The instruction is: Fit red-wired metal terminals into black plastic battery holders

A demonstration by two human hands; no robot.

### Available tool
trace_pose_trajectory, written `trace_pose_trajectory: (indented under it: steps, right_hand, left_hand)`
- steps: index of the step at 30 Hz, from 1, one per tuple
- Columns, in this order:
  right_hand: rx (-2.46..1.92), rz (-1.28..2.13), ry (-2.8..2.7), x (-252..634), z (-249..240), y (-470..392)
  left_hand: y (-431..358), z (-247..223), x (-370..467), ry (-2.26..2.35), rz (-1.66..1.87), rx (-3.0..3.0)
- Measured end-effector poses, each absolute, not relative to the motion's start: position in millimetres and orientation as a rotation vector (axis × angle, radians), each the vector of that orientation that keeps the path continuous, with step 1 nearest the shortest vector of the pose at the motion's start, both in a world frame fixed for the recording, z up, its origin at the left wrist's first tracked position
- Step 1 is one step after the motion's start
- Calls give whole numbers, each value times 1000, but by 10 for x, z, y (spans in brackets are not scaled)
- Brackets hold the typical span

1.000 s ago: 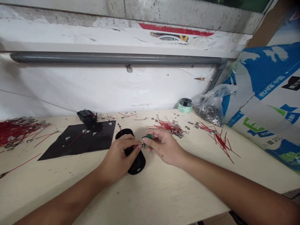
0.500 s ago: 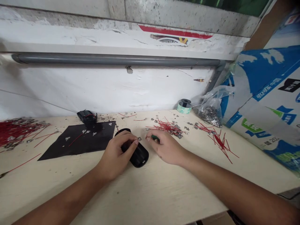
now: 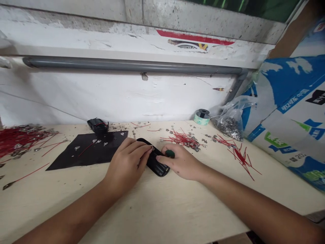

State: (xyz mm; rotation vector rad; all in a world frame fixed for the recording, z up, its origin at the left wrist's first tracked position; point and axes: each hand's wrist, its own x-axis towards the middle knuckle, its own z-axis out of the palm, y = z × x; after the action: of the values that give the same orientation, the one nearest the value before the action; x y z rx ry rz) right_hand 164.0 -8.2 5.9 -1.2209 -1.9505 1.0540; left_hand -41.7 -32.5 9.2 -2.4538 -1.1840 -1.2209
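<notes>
A small metal piece (image 3: 152,148) is pinched between the thumb and fingers of my left hand (image 3: 129,159), above a black elongated case (image 3: 158,166). My right hand (image 3: 181,161) is closed around a green object (image 3: 170,154) that looks like a handle; its far end cannot be made out. The right fingers and thumb rest at the right side of the case. Left of my left hand lies a black sheet (image 3: 87,152) with several metal pieces and a red wire on it.
Red wires with metal tabs (image 3: 20,139) are heaped at the far left, with more wires (image 3: 184,139) right of centre. A second black case (image 3: 98,126), a tape roll (image 3: 201,117), a plastic bag of metal parts (image 3: 230,125) and a large carton (image 3: 291,112) stand toward the back.
The black case now shows an open, hollow side and lies farther right. My right hand has closed in on it, with its thumb over the edge. The view has shifted slightly.
</notes>
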Motion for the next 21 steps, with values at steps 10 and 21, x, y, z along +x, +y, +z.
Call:
trace_pose_trajectory:
  steps: [10, 21]
  right_hand:
    - [-1063, 1557, -1374, 1588, 64, -82]
    - [-965, 1549, -1287, 1510, 84, -164]
  left_hand:
    - [-354, 95, -386, -1433, -1330, -2366]
    - [-440, 151, -384, -1326, -1184, -2593]
